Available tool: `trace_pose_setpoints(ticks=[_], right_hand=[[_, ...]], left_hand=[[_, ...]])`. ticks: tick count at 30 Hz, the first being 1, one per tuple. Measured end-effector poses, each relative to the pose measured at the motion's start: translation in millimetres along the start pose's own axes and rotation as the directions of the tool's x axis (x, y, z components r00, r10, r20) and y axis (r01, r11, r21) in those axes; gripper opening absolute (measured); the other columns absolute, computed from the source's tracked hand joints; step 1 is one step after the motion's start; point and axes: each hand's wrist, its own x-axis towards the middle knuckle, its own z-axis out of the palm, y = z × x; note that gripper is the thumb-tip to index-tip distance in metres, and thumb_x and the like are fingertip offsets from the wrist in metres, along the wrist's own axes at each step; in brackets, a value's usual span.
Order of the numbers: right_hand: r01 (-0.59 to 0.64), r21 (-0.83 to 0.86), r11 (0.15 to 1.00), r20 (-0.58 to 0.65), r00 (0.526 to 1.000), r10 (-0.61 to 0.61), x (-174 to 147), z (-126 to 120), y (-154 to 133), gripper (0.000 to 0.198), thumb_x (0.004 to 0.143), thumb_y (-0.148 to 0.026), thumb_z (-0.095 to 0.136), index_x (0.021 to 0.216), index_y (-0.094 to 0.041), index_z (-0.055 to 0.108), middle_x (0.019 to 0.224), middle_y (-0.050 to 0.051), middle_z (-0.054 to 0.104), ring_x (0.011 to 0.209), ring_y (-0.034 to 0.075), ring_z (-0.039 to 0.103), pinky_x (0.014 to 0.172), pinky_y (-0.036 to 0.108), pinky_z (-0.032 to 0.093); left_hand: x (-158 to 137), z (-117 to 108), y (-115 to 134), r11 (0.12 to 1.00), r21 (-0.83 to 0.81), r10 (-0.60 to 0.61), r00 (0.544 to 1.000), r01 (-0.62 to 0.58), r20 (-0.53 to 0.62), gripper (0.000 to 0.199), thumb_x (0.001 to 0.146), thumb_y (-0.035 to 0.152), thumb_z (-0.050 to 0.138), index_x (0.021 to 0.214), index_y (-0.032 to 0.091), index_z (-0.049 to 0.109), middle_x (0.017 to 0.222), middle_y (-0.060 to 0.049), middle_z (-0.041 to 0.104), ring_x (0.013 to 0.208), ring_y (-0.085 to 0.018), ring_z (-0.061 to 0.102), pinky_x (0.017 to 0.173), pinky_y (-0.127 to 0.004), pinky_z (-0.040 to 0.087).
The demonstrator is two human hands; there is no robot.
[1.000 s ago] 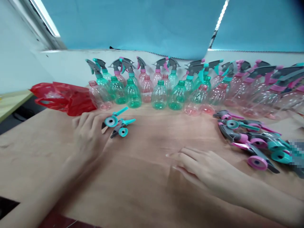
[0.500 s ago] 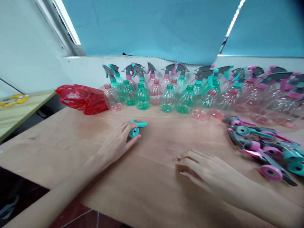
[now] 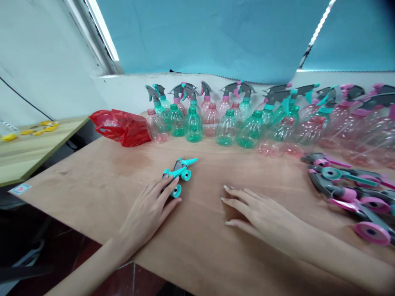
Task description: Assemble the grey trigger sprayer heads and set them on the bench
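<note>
Left hand lies palm down on the wooden surface, fingers extended and released, their tips touching the nearer of two teal-and-grey spray trigger heads. The two heads lie together on the surface at 12 o'clock from the left hand, nozzles pointing toward 2 o'clock; neither is lifted.

Right hand rests flat on the surface at 3 o'clock from the left hand, fingers spread and released, holding nothing, well apart from the two heads.

At 3 o'clock from the right hand, along the right edge of the surface, lies a loose pile of trigger heads in grey, pink and teal. At 12 o'clock, along the far edge, stands a row of green and pink clear bottles, the rear ones fitted with triggers, the front ones open-necked. A red plastic bag lies at 11 o'clock, just beside the leftmost bottle.
</note>
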Motion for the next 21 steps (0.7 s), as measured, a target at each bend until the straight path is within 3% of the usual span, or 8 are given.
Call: trace_pose_setpoints(ticks=[6, 12, 17, 21], right_hand=[[-0.016, 0.010, 1.000, 0.028, 0.999, 0.015, -9, -9, -3, 0.049, 0.088, -0.044, 0.050, 0.127, -0.014, 0.052, 0.137, 0.014, 0.046, 0.123, 0.029, 0.045, 0.097, 0.047, 0.044], [-0.102, 0.076, 0.992, 0.069, 0.993, 0.097, -38, -41, 16, 0.049, 0.086, -0.044, 0.053, 0.127, -0.017, 0.050, 0.133, 0.011, 0.051, 0.120, 0.025, 0.048, 0.097, 0.044, 0.044], [-0.217, 0.074, 0.973, 0.001, 0.976, 0.218, -75, -62, 45, 0.028, 0.088, -0.033, 0.052, 0.111, -0.020, 0.060, 0.124, 0.011, 0.055, 0.112, 0.023, 0.054, 0.091, 0.041, 0.047], [-0.283, 0.144, 0.948, 0.003, 0.958, 0.285, -103, -72, 56, 0.023, 0.093, -0.028, 0.044, 0.099, -0.024, 0.065, 0.107, 0.005, 0.063, 0.098, 0.019, 0.059, 0.083, 0.036, 0.049]], left_hand=[[15, 10, 4, 0.996, 0.085, 0.010, 1.000, -0.010, 0.009, 0.045, 0.093, 0.042, 0.039, 0.125, 0.011, 0.047, 0.121, -0.017, 0.056, 0.110, -0.032, 0.054, 0.089, -0.048, 0.046], [34, 11, 25, 0.990, 0.131, 0.061, 0.994, -0.049, -0.091, 0.048, 0.090, 0.039, 0.045, 0.127, 0.009, 0.046, 0.120, -0.021, 0.055, 0.106, -0.039, 0.053, 0.084, -0.054, 0.043], [73, 11, 77, 0.954, -0.095, 0.272, 0.954, -0.284, -0.123, 0.034, 0.090, 0.028, 0.047, 0.121, 0.014, 0.050, 0.117, -0.014, 0.057, 0.107, -0.031, 0.054, 0.086, -0.047, 0.044], [124, 23, 131, 0.858, -0.378, 0.376, 0.927, -0.348, 0.001, 0.026, 0.090, 0.021, 0.047, 0.116, 0.017, 0.052, 0.110, -0.008, 0.060, 0.100, -0.023, 0.055, 0.086, -0.040, 0.045]])
